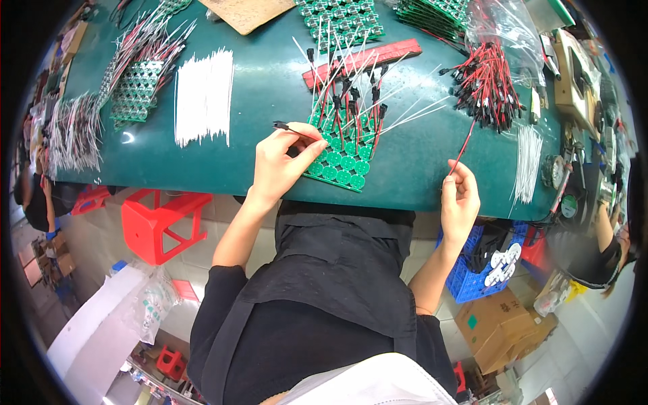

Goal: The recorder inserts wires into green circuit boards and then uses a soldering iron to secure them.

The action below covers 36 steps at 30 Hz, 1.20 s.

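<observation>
My left hand [278, 160] is closed in a pinch on a short connector lead [297, 131], whose black plug points left. Beneath and beside its fingertips lies a green circuit board panel [343, 177] with rows of round pads. Several red and black leads with black plugs [354, 108] and thin white wires stand up from its far half. Off to the right, near the table's front edge, my right hand [460, 196] pinches the near end of a red and black wire lead [463, 148]. That lead reaches toward a heap of similar leads [489, 88].
A red bar [401, 50] lies behind the panel. White wires are laid out at left [202, 98] and right [528, 162]. More green boards [138, 88] sit far left and at the back. Below the table are a red stool [152, 226] and a blue crate [472, 283].
</observation>
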### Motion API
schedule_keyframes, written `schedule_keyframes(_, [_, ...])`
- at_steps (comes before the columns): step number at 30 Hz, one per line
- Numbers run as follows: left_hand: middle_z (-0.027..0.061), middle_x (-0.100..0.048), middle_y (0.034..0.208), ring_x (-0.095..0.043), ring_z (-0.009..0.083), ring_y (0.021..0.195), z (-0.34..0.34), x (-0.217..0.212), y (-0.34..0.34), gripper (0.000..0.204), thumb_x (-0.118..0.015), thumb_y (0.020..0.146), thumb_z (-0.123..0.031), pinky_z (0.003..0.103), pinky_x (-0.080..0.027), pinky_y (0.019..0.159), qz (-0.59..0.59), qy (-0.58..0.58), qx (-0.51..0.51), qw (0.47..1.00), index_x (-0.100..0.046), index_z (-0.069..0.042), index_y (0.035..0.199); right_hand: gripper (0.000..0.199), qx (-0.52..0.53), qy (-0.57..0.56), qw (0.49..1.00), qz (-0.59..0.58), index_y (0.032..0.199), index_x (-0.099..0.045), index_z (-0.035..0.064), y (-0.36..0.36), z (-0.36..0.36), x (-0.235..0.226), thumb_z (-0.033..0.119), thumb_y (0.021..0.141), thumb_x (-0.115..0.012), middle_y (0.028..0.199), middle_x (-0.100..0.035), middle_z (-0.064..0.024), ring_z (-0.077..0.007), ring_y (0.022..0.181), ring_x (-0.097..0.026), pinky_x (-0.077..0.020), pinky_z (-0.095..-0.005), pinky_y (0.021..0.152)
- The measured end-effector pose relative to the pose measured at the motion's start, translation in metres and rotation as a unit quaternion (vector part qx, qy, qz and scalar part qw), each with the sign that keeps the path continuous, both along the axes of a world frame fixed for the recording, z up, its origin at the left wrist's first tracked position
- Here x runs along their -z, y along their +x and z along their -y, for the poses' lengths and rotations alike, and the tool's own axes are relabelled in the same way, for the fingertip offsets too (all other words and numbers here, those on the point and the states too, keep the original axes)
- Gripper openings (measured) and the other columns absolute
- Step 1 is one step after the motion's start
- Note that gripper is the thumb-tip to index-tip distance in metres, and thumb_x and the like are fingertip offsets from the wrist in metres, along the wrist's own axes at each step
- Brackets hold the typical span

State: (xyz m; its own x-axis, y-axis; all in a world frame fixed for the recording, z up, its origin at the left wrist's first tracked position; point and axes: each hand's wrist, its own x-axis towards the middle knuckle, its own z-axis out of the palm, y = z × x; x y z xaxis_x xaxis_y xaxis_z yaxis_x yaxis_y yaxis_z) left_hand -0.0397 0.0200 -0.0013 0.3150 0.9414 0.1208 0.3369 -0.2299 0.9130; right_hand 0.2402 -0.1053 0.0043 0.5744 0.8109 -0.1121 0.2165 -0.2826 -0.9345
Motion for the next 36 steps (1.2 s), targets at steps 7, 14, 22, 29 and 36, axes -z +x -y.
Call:
schedule_keyframes(7, [0.0062, -0.069, 0.086, -0.065, 0.0115, 0.067, 0.001, 0.002, 0.002, 0.012, -0.075, 0.082, -0.002, 0.024, -0.053, 0.062, -0.015, 0.042, 0.007, 0.999, -0.068, -0.002, 0.091, 0.015, -0.011, -0.003, 0.999, 0.04, 0.106, -0.065, 0.0004, -0.001, -0.002, -0.003, -0.001, 0.092, -0.06, 0.086, -0.057, 0.0021, -0.0024, 0.073, -0.051, -0.0454, -0.0177, 0.064])
schedule_keyframes(14, [0.0063, -0.068, 0.084, -0.065, 0.0123, 0.067, 0.004, 0.002, 0.003, 0.012, -0.075, 0.081, -0.002, 0.025, -0.054, 0.063, -0.021, 0.046, 0.0, 0.999, -0.068, -0.002, 0.091, 0.011, -0.016, -0.002, 1.0, 0.016, 0.103, -0.064, 0.0011, -0.006, -0.005, -0.005, 0.0, 0.092, -0.061, 0.084, -0.058, 0.0022, -0.0029, 0.072, -0.052, -0.0455, -0.0182, 0.064])
schedule_keyframes(22, [0.007, -0.068, 0.082, -0.066, 0.0132, 0.068, 0.009, 0.011, 0.006, 0.01, -0.075, 0.081, 0.0, 0.025, -0.053, 0.064, -0.036, 0.129, -0.021, 0.991, -0.068, 0.0, 0.088, 0.005, -0.019, 0.008, 0.999, -0.026, 0.094, -0.065, 0.0003, -0.02, -0.007, -0.008, 0.005, 0.094, -0.064, 0.081, -0.06, 0.0027, -0.0018, 0.067, -0.051, -0.0431, -0.0179, 0.06])
schedule_keyframes(29, [0.0073, -0.067, 0.08, -0.065, 0.0131, 0.07, 0.004, 0.007, 0.009, 0.014, -0.077, 0.079, 0.0, 0.025, -0.053, 0.063, -0.097, 0.235, 0.021, 0.967, -0.066, -0.001, 0.088, 0.017, -0.121, -0.043, 0.981, -0.146, 0.081, -0.066, 0.0005, -0.042, -0.006, -0.025, 0.01, 0.095, -0.063, 0.068, -0.06, 0.0028, -0.002, 0.058, -0.051, -0.0403, -0.0181, 0.052])
schedule_keyframes(36, [0.0085, -0.062, 0.09, -0.061, 0.0193, 0.07, 0.002, 0.0, 0.01, 0.026, -0.081, 0.073, -0.001, 0.029, -0.051, 0.064, -0.073, 0.183, 0.022, 0.98, -0.067, -0.005, 0.094, 0.026, -0.24, -0.107, 0.916, -0.302, 0.074, -0.065, 0.0023, -0.067, -0.011, -0.02, 0.015, 0.097, -0.06, 0.059, -0.056, 0.003, -0.0017, 0.048, -0.047, -0.0366, -0.0196, 0.045])
